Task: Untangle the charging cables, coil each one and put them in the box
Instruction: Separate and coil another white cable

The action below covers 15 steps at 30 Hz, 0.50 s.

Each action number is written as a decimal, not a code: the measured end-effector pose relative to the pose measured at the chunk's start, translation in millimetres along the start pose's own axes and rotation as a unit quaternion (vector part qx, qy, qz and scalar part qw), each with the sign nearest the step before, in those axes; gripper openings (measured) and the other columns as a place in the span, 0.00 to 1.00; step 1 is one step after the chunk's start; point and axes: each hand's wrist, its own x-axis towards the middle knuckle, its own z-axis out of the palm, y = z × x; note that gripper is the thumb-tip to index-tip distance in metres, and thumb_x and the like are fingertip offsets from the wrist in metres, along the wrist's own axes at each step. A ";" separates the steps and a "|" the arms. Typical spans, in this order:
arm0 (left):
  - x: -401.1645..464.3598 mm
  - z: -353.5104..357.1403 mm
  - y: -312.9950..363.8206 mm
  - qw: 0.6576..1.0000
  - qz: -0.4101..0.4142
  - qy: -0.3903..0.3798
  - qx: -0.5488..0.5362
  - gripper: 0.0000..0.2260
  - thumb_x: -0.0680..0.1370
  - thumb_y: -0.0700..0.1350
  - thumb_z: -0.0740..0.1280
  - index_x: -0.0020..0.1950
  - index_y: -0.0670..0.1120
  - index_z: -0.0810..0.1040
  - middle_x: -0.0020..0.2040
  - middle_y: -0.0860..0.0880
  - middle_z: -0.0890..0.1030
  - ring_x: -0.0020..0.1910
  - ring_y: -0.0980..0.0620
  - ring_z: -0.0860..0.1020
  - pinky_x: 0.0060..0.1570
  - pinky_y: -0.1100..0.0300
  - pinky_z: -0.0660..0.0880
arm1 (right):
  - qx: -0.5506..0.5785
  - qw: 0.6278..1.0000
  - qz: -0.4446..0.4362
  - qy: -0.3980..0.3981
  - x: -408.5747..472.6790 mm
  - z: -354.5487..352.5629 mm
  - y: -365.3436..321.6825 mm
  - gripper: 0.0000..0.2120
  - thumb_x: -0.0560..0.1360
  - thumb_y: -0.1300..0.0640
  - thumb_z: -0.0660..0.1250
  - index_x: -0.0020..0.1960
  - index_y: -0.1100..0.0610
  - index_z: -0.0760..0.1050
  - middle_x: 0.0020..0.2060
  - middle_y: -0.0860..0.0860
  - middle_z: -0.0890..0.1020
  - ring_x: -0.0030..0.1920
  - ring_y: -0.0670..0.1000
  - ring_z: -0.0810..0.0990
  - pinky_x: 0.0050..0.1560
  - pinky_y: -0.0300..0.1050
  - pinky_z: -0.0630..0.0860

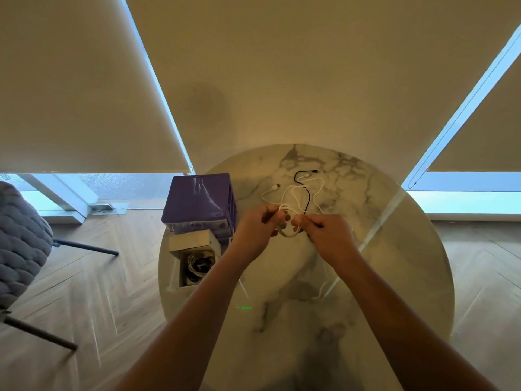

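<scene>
White charging cable, partly gathered into a small coil between the two hands, the rest lying in loose loops on the marble desk just beyond the fingers, with one plug end pointing to the left. Black cable crossing through the white loops, still tangled with them, its plug end lying farther back on the desk. Left hand gripping the white coil with curled fingers, a closed grip around the strands. Right hand pinching the cables just beside the left, thumb and fingers pressed together on them. Both hands hovering above the middle of the desk, nearly touching each other. Small open box sitting at the left edge of the desk, already containing coiled cables, dark and light. Purple drawer unit standing just behind the box. Grey padded chair standing on the wooden floor, well apart to the left.
</scene>
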 end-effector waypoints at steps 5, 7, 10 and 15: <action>-0.2 -2.1 1.4 0.999 0.028 -0.036 -0.005 0.06 0.82 0.42 0.59 0.55 0.48 0.75 0.44 0.55 0.81 0.44 0.60 0.80 0.49 0.65 0.77 | 0.041 0.999 0.003 0.002 0.8 0.7 -0.6 0.08 0.76 0.55 0.68 0.43 0.53 0.85 0.25 0.47 0.78 0.27 0.46 0.69 0.34 0.38 0.68; -1.8 -2.7 2.7 0.998 0.017 -0.053 -0.042 0.08 0.82 0.42 0.59 0.57 0.47 0.76 0.45 0.53 0.81 0.45 0.59 0.81 0.50 0.64 0.77 | 0.058 0.998 0.012 -0.001 1.6 -0.2 -1.2 0.07 0.76 0.55 0.68 0.43 0.52 0.84 0.30 0.54 0.80 0.29 0.49 0.70 0.35 0.42 0.69; -2.9 -3.7 3.0 0.994 -0.010 -0.056 -0.089 0.10 0.81 0.43 0.61 0.60 0.45 0.77 0.49 0.46 0.83 0.48 0.52 0.82 0.50 0.62 0.79 | 0.073 0.997 0.023 0.004 4.2 -2.4 1.3 0.08 0.77 0.56 0.68 0.51 0.56 0.84 0.29 0.47 0.81 0.30 0.47 0.71 0.35 0.37 0.70; -3.0 -6.8 0.9 0.991 -0.046 -0.044 -0.117 0.05 0.77 0.45 0.67 0.48 0.46 0.82 0.44 0.43 0.83 0.40 0.53 0.81 0.45 0.63 0.80 | 0.056 0.998 0.018 0.004 4.9 -3.6 6.2 0.08 0.77 0.55 0.67 0.49 0.56 0.84 0.23 0.41 0.78 0.25 0.41 0.69 0.33 0.34 0.68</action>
